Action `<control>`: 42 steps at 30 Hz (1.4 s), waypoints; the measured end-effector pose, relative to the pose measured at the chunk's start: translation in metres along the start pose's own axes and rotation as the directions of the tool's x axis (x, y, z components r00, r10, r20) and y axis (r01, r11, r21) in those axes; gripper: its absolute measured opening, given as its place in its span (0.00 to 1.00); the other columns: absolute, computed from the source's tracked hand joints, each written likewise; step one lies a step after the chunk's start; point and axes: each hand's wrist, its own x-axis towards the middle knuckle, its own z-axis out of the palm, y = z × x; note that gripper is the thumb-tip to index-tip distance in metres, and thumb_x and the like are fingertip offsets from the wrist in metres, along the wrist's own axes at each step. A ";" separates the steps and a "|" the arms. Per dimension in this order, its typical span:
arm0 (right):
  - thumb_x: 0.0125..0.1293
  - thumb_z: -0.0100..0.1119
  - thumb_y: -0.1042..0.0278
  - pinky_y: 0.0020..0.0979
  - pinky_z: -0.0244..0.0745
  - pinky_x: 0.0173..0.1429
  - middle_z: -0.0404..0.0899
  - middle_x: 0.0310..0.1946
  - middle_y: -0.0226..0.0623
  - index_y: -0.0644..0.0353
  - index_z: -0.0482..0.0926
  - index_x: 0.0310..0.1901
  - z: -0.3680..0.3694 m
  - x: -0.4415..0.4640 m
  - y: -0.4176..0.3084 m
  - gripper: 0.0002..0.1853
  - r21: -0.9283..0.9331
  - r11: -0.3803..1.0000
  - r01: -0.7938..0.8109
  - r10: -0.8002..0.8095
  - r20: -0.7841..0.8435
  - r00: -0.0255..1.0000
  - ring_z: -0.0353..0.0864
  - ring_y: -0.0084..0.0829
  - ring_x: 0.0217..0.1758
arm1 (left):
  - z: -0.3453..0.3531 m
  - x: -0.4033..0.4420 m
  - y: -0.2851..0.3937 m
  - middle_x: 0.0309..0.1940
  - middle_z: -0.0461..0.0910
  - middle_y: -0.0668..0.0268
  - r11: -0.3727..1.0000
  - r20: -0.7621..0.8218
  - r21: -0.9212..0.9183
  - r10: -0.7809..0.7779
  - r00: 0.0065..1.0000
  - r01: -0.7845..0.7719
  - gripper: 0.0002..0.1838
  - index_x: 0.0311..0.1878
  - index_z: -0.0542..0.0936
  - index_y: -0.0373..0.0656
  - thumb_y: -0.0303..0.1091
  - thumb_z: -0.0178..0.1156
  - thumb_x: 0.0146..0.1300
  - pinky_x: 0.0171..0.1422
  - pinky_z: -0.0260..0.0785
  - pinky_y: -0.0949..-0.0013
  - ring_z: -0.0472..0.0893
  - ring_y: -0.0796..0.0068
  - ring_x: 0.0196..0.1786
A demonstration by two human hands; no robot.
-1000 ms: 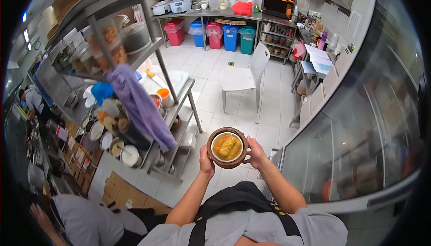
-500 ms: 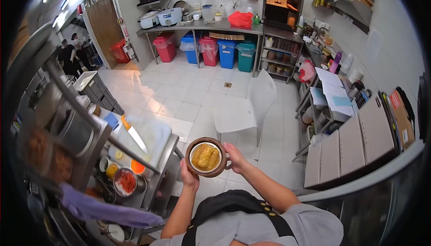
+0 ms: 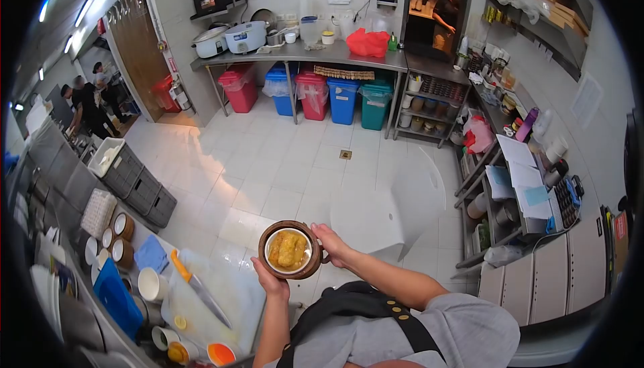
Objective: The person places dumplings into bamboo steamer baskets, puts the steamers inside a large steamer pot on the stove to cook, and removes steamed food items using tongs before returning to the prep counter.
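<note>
Both my hands hold a round brown pot (image 3: 295,275) with a side handle, out in front of my chest. Inside it sits a white lining or bowl with golden-yellow pieces of food (image 3: 289,250), whose kind I cannot make out. My left hand (image 3: 272,283) supports the pot's left and lower side. My right hand (image 3: 333,244) grips the right side by the handle. Left of the pot, a knife with an orange handle (image 3: 181,265) lies on a white cutting board (image 3: 245,294), with a cut lemon piece (image 3: 180,322) close by.
A white chair (image 3: 369,210) stands ahead on the tiled floor. Stacked grey crates (image 3: 144,197) stand at left, near cups and a blue cloth (image 3: 152,252). Lidded bins (image 3: 342,103) sit under the back counter (image 3: 315,51). Shelves and papers (image 3: 520,160) line the right. People (image 3: 90,110) stand far left.
My view has shifted forward and left, showing more of the left counter with its cups and crates. The pot stays in both hands, slightly lower and further left in view.
</note>
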 end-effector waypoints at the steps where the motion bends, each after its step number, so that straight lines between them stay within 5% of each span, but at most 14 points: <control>1: 0.72 0.41 0.35 0.50 0.64 0.46 0.69 0.48 0.30 0.48 0.66 0.52 0.001 0.013 -0.010 0.24 -0.006 1.000 -0.008 0.008 -0.007 1.000 0.65 0.33 0.51 | 0.005 0.017 0.002 0.64 0.70 0.61 1.000 0.001 0.002 -0.006 1.000 0.006 0.34 0.65 0.68 0.43 0.63 0.34 0.74 0.72 0.61 0.61 0.70 0.65 0.67; 7: 0.72 0.41 0.35 0.43 0.64 0.41 0.71 0.42 0.27 0.46 0.67 0.51 0.027 0.119 -0.085 0.23 -0.072 0.997 -0.018 0.019 0.013 1.000 0.67 0.29 0.43 | 0.035 0.131 0.030 0.66 0.69 0.61 0.999 -0.064 -0.032 0.010 0.998 -0.012 0.35 0.67 0.66 0.41 0.62 0.32 0.75 0.72 0.61 0.61 0.69 0.65 0.67; 10: 0.72 0.42 0.36 0.61 0.66 0.49 0.65 0.59 0.31 0.47 0.66 0.56 0.041 0.184 -0.105 0.25 -0.119 0.992 -0.051 0.066 0.123 0.990 0.65 0.44 0.58 | 0.034 0.176 0.040 0.65 0.70 0.62 0.995 -0.147 -0.058 0.076 0.986 -0.085 0.35 0.67 0.67 0.41 0.61 0.31 0.75 0.71 0.61 0.61 0.70 0.65 0.67; 20: 0.71 0.46 0.37 0.28 0.67 0.34 0.75 0.40 0.28 0.48 0.69 0.51 0.146 0.351 -0.179 0.23 -0.290 0.957 0.001 0.127 0.421 0.898 0.71 0.21 0.39 | 0.002 0.308 0.082 0.67 0.68 0.61 0.926 -0.441 -0.082 0.298 0.847 -0.368 0.35 0.69 0.65 0.42 0.62 0.31 0.75 0.73 0.60 0.57 0.68 0.62 0.69; 23: 0.72 0.46 0.40 0.30 0.70 0.37 0.75 0.41 0.29 0.50 0.72 0.49 0.186 0.395 -0.180 0.21 -0.440 0.886 0.144 0.090 0.468 0.879 0.72 0.23 0.41 | -0.002 0.324 0.103 0.70 0.65 0.61 0.904 -0.428 -0.136 0.316 0.847 -0.406 0.38 0.71 0.63 0.44 0.64 0.30 0.73 0.74 0.58 0.54 0.65 0.60 0.71; 25: 0.71 0.46 0.39 0.32 0.73 0.43 0.74 0.45 0.32 0.49 0.74 0.50 0.207 0.426 -0.183 0.22 -0.520 0.783 0.341 0.075 0.623 0.779 0.71 0.27 0.47 | -0.005 0.342 0.119 0.70 0.65 0.60 0.883 -0.438 -0.194 0.312 0.843 -0.428 0.39 0.72 0.62 0.44 0.65 0.28 0.73 0.75 0.58 0.52 0.66 0.58 0.71; 26: 0.69 0.46 0.36 0.40 0.74 0.50 0.71 0.51 0.35 0.50 0.72 0.54 0.219 0.446 -0.169 0.26 -0.467 0.792 0.394 0.067 0.707 0.704 0.70 0.34 0.55 | -0.018 0.345 0.122 0.69 0.66 0.60 0.901 -0.498 -0.127 0.304 0.812 -0.416 0.37 0.71 0.63 0.45 0.64 0.29 0.74 0.73 0.60 0.53 0.68 0.59 0.69; 27: 0.66 0.45 0.31 0.51 0.73 0.51 0.68 0.56 0.35 0.49 0.69 0.58 0.232 0.430 -0.194 0.31 -0.551 0.816 0.174 0.290 0.651 0.701 0.68 0.41 0.60 | -0.040 0.352 0.119 0.66 0.69 0.61 0.868 -0.500 -0.065 0.398 0.769 -0.492 0.34 0.69 0.65 0.45 0.61 0.31 0.74 0.72 0.63 0.55 0.70 0.61 0.67; 28: 0.71 0.44 0.38 0.47 0.72 0.52 0.72 0.53 0.34 0.50 0.69 0.55 0.249 0.430 -0.193 0.25 -0.512 0.856 0.077 0.293 0.601 0.744 0.72 0.34 0.54 | -0.032 0.354 0.133 0.61 0.73 0.63 0.861 -0.648 -0.021 0.375 0.663 -0.508 0.31 0.66 0.68 0.43 0.58 0.35 0.75 0.68 0.65 0.58 0.73 0.65 0.63; 29: 0.70 0.43 0.36 0.59 0.69 0.52 0.66 0.61 0.34 0.45 0.65 0.59 0.268 0.446 -0.188 0.26 -0.534 0.843 0.068 0.366 0.661 0.655 0.68 0.42 0.62 | -0.054 0.361 0.135 0.56 0.75 0.65 0.854 -0.766 -0.034 0.311 0.563 -0.519 0.27 0.63 0.70 0.43 0.55 0.38 0.76 0.66 0.66 0.62 0.74 0.70 0.60; 30: 0.65 0.44 0.29 0.57 0.71 0.50 0.64 0.62 0.38 0.47 0.64 0.62 0.291 0.458 -0.182 0.34 -0.578 0.814 0.050 0.422 0.649 0.633 0.68 0.50 0.60 | -0.060 0.365 0.146 0.56 0.74 0.66 0.784 -0.738 0.003 0.421 0.528 -0.621 0.25 0.60 0.72 0.45 0.54 0.39 0.76 0.65 0.65 0.65 0.73 0.73 0.59; 33: 0.70 0.41 0.32 0.76 0.50 0.64 0.55 0.71 0.46 0.52 0.59 0.68 0.361 0.459 -0.170 0.36 -0.603 0.797 0.034 0.471 0.655 0.591 0.53 0.63 0.72 | -0.087 0.366 0.182 0.46 0.72 0.67 0.694 -0.784 0.148 0.517 0.345 -0.705 0.20 0.49 0.68 0.46 0.53 0.39 0.77 0.63 0.65 0.68 0.73 0.77 0.53; 42: 0.71 0.41 0.35 0.74 0.55 0.62 0.57 0.69 0.40 0.49 0.59 0.66 0.548 0.483 -0.093 0.32 -0.687 0.717 0.122 0.621 0.708 0.337 0.56 0.58 0.71 | -0.245 0.368 0.236 0.47 0.73 0.68 0.540 -0.850 0.352 0.526 -0.020 -0.765 0.19 0.51 0.70 0.47 0.53 0.41 0.76 0.63 0.65 0.68 0.73 0.77 0.52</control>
